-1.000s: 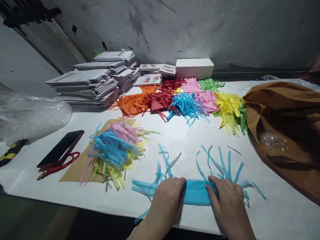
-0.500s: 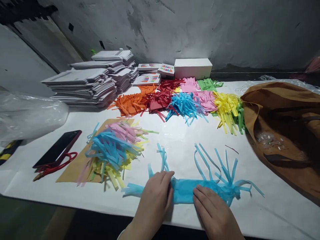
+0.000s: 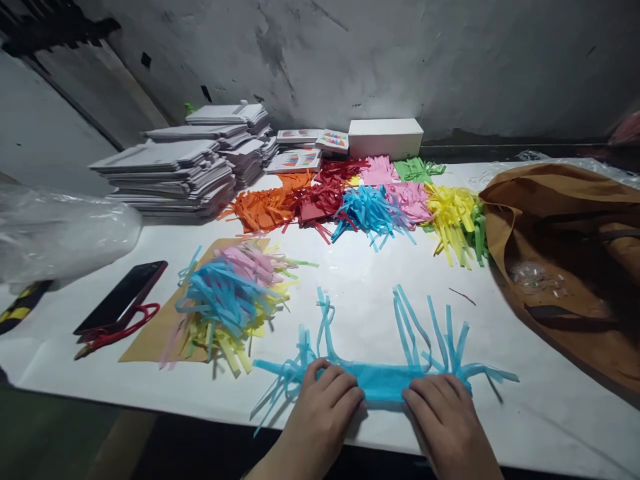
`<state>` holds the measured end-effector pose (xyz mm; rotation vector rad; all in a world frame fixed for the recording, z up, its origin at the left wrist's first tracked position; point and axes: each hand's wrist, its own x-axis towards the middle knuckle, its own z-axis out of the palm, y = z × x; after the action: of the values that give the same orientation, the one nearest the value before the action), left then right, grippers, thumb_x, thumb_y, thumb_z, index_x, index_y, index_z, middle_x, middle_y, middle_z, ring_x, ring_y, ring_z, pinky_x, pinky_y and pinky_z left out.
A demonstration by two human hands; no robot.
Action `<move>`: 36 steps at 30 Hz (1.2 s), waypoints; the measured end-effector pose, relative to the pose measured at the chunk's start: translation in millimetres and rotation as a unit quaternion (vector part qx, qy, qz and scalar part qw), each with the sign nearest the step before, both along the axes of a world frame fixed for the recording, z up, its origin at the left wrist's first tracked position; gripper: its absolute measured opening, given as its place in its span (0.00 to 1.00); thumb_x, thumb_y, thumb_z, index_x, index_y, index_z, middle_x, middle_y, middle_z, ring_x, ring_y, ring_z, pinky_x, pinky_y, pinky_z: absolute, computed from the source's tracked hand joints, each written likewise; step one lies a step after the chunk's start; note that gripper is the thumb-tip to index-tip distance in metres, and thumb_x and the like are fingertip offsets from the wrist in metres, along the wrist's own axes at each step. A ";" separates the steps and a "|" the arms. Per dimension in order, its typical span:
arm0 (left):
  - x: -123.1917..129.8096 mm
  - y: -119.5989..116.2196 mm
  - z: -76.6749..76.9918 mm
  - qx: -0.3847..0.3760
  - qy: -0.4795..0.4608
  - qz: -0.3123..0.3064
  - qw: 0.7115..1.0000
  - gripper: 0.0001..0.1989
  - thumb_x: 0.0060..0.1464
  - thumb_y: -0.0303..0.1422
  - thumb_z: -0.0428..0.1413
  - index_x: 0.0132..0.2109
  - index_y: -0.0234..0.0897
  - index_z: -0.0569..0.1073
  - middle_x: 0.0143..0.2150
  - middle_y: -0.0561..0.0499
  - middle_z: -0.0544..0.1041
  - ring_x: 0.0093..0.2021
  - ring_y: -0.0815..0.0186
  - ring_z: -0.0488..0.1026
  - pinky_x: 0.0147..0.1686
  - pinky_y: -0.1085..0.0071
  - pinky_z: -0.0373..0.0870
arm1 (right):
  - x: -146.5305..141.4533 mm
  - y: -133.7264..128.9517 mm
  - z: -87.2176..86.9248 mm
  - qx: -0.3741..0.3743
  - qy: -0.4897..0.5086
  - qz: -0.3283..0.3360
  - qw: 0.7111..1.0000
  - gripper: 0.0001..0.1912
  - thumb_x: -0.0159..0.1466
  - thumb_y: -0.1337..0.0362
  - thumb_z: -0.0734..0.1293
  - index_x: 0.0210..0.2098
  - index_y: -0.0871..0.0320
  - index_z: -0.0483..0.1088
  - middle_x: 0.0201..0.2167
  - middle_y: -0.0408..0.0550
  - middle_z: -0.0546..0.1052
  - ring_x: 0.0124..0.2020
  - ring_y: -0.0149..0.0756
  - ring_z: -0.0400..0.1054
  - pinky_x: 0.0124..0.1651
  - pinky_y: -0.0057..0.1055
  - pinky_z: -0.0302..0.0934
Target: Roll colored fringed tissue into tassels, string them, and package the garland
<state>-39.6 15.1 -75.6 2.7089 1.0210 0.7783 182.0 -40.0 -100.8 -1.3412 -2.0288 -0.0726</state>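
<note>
The person's left hand (image 3: 327,397) and right hand (image 3: 443,407) are resting palms down on a strip of blue tissue paper (image 3: 383,381), which is lying at the near edge of the white table (image 3: 360,283). Each hand is keeping its fingers together and curling them over the paper, the two hands standing apart with the strip's middle showing between them. The hands are hiding parts of the strip and their own undersides, so I cannot tell whether either is pinching it. Fringe is spreading out at both ends.

On the right, a brown bag (image 3: 505,200) is gaping, its right side running out of view; small clear pieces (image 3: 535,279) are lying inside, hard to make out, and its depths are falling into shadow. On the left, a clear plastic bag (image 3: 70,233) is being cut off by the edge, its contents unclear. At the far side, a white box (image 3: 385,138) is hiding whatever it holds. Left of the hands, a pile of blue, pink and yellow fringe (image 3: 225,297) is covering much of a brown sheet (image 3: 145,343).
</note>
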 end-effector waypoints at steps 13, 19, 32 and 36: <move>22.2 26.4 -2.7 -0.047 0.165 0.161 0.972 0.09 0.63 0.28 0.56 0.32 0.38 0.70 0.28 0.51 0.75 0.32 0.56 0.72 0.41 0.57 0.56 | -5.5 22.5 16.7 -0.064 -0.103 -0.194 0.973 0.12 0.72 0.64 0.60 0.32 0.56 0.69 0.31 0.49 0.74 0.35 0.44 0.67 0.47 0.48 0.53; 20.0 25.0 -4.4 -0.045 0.136 0.156 0.977 0.10 0.63 0.27 0.54 0.31 0.38 0.70 0.27 0.51 0.74 0.32 0.56 0.71 0.41 0.56 0.56 | -20.1 18.8 12.8 0.046 -0.017 -0.002 0.999 0.10 0.69 0.73 0.62 0.45 0.59 0.73 0.39 0.51 0.78 0.44 0.44 0.70 0.57 0.47 0.56; 4.8 23.5 1.5 0.009 0.016 -0.022 1.000 0.08 0.63 0.21 0.50 0.39 0.37 0.70 0.37 0.51 0.76 0.41 0.61 0.69 0.57 0.54 0.54 | -28.1 26.3 18.4 -0.019 -0.009 0.016 1.000 0.08 0.71 0.70 0.60 0.40 0.59 0.71 0.33 0.48 0.74 0.36 0.39 0.65 0.47 0.41 0.54; 4.0 22.2 1.4 -0.035 0.007 -0.032 0.999 0.03 0.61 0.25 0.54 0.40 0.37 0.70 0.41 0.50 0.76 0.44 0.60 0.68 0.58 0.54 0.53 | -30.6 27.5 13.4 -0.007 -0.042 0.023 0.999 0.13 0.69 0.76 0.58 0.31 0.57 0.68 0.27 0.45 0.70 0.32 0.38 0.62 0.47 0.41 0.53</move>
<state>-35.6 37.3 -74.2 2.6772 0.9396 0.7018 151.3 -12.5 -87.5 -1.3179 -2.1328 -0.0959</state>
